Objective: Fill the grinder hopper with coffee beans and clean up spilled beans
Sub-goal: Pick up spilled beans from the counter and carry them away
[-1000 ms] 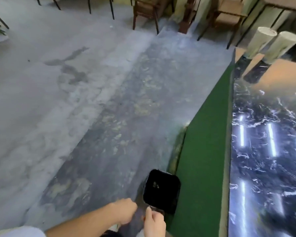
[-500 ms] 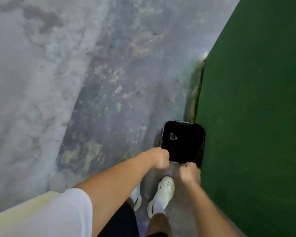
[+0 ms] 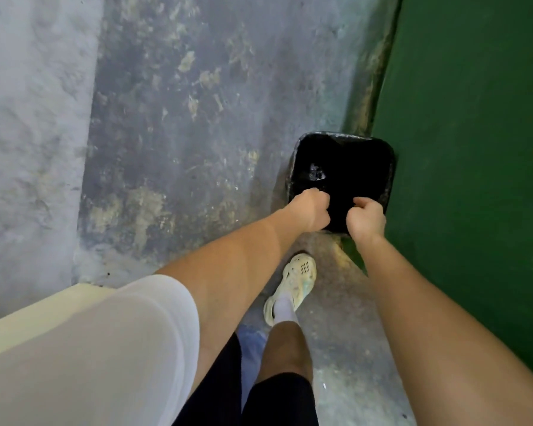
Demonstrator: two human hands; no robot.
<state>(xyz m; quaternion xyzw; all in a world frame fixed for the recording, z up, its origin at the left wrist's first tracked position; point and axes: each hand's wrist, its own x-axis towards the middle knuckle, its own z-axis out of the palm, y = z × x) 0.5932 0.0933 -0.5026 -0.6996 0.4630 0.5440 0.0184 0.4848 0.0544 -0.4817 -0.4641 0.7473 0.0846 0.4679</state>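
The left hand (image 3: 310,210) and right hand (image 3: 366,219) are both curled into loose fists, side by side but apart, over the near rim of the bin (image 3: 385,167) right of centre. Whether either encloses spilled beans I cannot tell; no beans show. Held there, they are likely tipping swept-up beans in. The bin is squarish with rounded corners, lined with glossy black plastic, something pale crumpled inside. It stands on rough, stained concrete floor (image 3: 166,133), touching a matte green wall (image 3: 474,149) at right. Grinder and hopper are out of frame.
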